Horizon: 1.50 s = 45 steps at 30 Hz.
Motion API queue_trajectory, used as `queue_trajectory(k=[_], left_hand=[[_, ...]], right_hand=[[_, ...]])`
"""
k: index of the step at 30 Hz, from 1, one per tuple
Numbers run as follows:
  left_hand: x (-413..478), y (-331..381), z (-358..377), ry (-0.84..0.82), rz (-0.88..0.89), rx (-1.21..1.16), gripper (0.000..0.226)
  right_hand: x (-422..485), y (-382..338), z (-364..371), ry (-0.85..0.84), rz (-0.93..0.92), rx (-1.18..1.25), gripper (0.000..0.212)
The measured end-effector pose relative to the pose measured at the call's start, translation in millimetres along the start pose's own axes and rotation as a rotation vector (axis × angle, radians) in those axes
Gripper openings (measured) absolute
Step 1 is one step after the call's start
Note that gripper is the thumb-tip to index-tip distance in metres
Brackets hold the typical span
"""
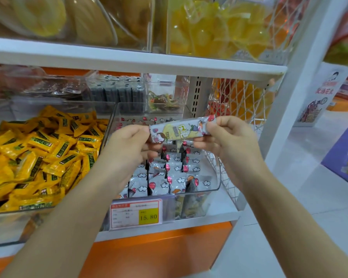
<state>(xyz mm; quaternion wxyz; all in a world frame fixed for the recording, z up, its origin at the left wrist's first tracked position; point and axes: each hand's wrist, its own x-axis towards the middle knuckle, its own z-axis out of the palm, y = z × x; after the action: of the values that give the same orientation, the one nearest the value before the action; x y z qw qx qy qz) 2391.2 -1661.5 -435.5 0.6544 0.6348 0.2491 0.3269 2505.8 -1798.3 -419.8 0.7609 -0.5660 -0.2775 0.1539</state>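
A long snack packet (181, 129), white and yellow with cartoon drawings and red balloons, is held level in front of a shop shelf. My left hand (129, 145) pinches its left end and my right hand (227, 139) pinches its right end. Directly below stands a clear plastic bin (213, 189) holding several more packets of the same kind, upright in rows. My forearms hide part of the bin's front left.
A bin of yellow wrapped sweets (40, 155) sits to the left. A red and yellow price tag (136, 213) reading 15.80 hangs on the shelf edge. Clear boxes stand behind, and the shelf above (137, 63) is close. White mesh panel (241, 101) and upright post on the right.
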Motion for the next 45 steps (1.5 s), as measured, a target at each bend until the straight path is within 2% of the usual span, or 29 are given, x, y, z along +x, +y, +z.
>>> queue_trajectory(k=[3, 8, 13, 17, 20, 23, 26, 29, 33, 37, 40, 45], left_hand=[[0, 1, -2, 0.049, 0.003, -0.065, 0.016], [0, 3, -1, 0.083, -0.003, -0.143, 0.016], [0, 3, -1, 0.099, 0.008, 0.065, 0.018], [-2, 6, -2, 0.021, -0.029, -0.096, 0.017], [-4, 9, -2, -0.052, -0.05, -0.245, 0.014], [-5, 11, 0, -0.105, -0.043, -0.269, 0.011], [-7, 11, 2, -0.154, -0.013, -0.269, 0.019], [-6, 11, 1, -0.19, -0.021, -0.268, 0.027], [-5, 12, 0, -0.183, -0.107, -0.279, 0.026], [-7, 8, 2, -0.1, 0.004, -0.133, 0.023], [-8, 9, 2, -0.122, 0.05, -0.158, 0.024], [-9, 10, 2, -0.164, 0.089, -0.122, 0.04]], right_hand=[[-1, 2, -3, -0.092, 0.067, 0.11, 0.002], [-1, 2, -5, -0.166, 0.106, 0.247, 0.019], [0, 4, -5, -0.147, 0.113, 0.286, 0.023], [1, 3, -7, -0.09, 0.131, 0.304, 0.011], [2, 4, -9, -0.034, 0.152, 0.328, 0.013], [3, 4, -10, 0.006, 0.147, 0.361, 0.014], [3, 4, -11, 0.033, 0.122, 0.363, 0.014], [2, 4, -11, 0.048, 0.086, 0.317, 0.018], [1, 3, -10, 0.035, 0.032, 0.216, 0.017], [-2, 2, -5, -0.053, 0.002, 0.082, 0.014], [-3, 3, -3, -0.068, -0.041, -0.063, 0.005], [-3, 5, -3, -0.075, -0.086, -0.252, 0.015]])
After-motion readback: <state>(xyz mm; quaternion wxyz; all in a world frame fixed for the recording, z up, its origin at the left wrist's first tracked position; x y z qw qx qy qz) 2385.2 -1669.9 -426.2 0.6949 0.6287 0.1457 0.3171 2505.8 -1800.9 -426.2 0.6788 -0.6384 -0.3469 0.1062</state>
